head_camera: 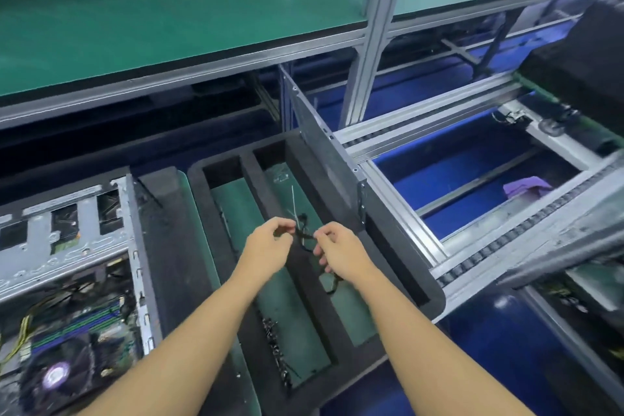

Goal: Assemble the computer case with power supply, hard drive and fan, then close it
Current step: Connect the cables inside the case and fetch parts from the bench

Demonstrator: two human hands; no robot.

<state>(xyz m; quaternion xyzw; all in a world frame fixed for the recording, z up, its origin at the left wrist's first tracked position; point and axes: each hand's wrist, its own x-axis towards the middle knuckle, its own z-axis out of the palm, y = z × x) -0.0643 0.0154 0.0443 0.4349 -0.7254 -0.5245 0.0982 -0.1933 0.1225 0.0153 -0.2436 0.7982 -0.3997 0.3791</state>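
The open computer case [131, 246] lies at the lower left, its motherboard [77, 341] and CPU fan [55, 376] showing inside. Over a black foam tray [304, 284] in the middle, my left hand [270, 245] and my right hand [341, 252] hold a thin black cable [305, 236] between them, each pinching one part of it. A white zip tie [294, 201] sticks up from the cable. The case's grey side panel [324, 152] stands on edge against the tray's right side.
A pile of small screws [277, 351] lies in the tray's left slot. A green shelf [169, 17] on aluminium posts overhangs the back. To the right runs an aluminium conveyor frame [472, 267] with a purple cloth [526, 186] below it.
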